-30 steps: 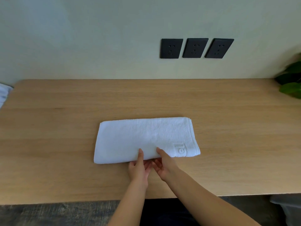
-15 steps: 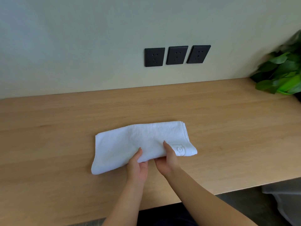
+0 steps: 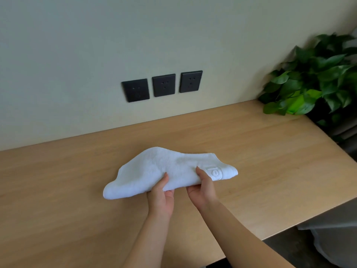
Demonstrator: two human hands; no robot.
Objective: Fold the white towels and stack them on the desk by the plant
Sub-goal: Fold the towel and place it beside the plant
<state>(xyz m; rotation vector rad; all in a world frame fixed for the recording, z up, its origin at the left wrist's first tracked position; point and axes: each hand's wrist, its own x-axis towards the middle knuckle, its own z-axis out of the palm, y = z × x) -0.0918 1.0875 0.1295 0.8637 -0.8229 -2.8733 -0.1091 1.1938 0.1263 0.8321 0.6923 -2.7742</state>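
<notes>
**Towel (image 3: 164,167) folded and in hand, not yet set by the plant (image 3: 318,80)**

Wall (image 3: 77,55), pale and plain, fills the upper half of the view, and the wooden counter (image 3: 270,151) runs below it from the left edge to the far right corner. The plant stands in that corner, leafy and dark green, well apart from the work. Three black sockets (image 3: 163,85) sit in a row on the wall above the middle of the counter.

The white towel is at the middle of the counter, near its front edge and held up off the wood at its near side. It is folded into a thick, narrow band of several layers. It humps in the middle and droops at both ends, and I cannot tell whether the left end touches the counter.

The left hand (image 3: 160,198) and the right hand (image 3: 202,188) grip the near edge side by side. On each, the thumb lies on top and the other fingers (image 3: 193,190) go underneath, mostly hidden, so both sets of fingers are clamped on the towel. A raised logo (image 3: 215,173) shows just beside the right thumb.

By my reading, the folding of this towel is done or nearly so. The carry to the plant and the stacking are left. No folded towel shows by the plant and no other towels are in view, so how many remain cannot be told.
</notes>
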